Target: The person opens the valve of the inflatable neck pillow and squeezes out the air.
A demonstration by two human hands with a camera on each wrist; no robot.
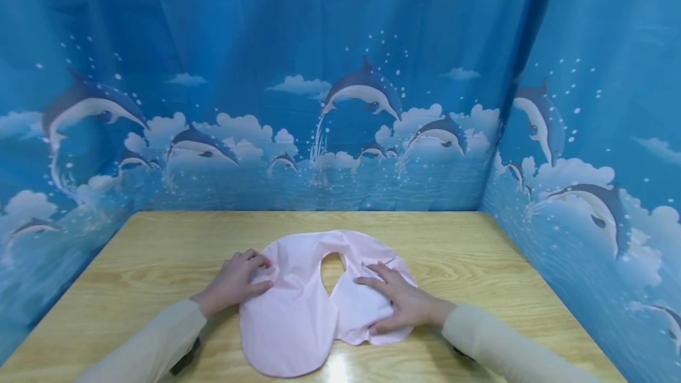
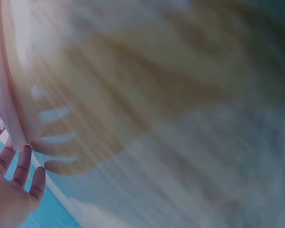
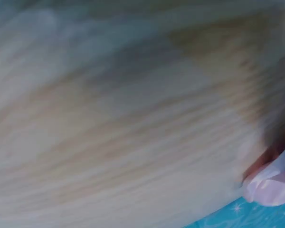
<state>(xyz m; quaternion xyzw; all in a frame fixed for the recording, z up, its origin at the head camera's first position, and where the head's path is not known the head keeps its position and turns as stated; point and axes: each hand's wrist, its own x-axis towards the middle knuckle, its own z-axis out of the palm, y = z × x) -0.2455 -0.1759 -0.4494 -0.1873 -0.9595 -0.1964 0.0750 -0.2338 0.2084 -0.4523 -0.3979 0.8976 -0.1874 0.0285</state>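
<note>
Plainly, the head view has the pink cloth [image 1: 292, 333] on the wooden table [image 1: 175, 253], at six o'clock in the picture. With the cloth as the dial, it curves over twelve around an oval gap; a smooth rounded lobe reaches toward seven, and a wrinkled part with an uneven lower edge lies at four. The left hand [image 1: 236, 281] touches the edge at ten, fingers a little bent, thumb apart from them. The right hand [image 1: 404, 300] rests on the cloth at three, fingers spread and fairly straight, thumb pointing toward five. Pale sleeves [image 1: 151, 341] come in from eight and four. From nine through twelve to three in the picture, a blue curtain [image 1: 266, 28] with dolphins [image 1: 367, 90] stands beyond the table.

In the left wrist view, the left hand is at eight o'clock, its visible fingers apart, tips by a strip of cloth descending from ten. Curtain blue shows at seven; the rest is blurred.

In the right wrist view, a folded bit of cloth sits at four, against a partly seen finger; from this view alone I cannot tell how the fingers stand. Blue shows at five.
</note>
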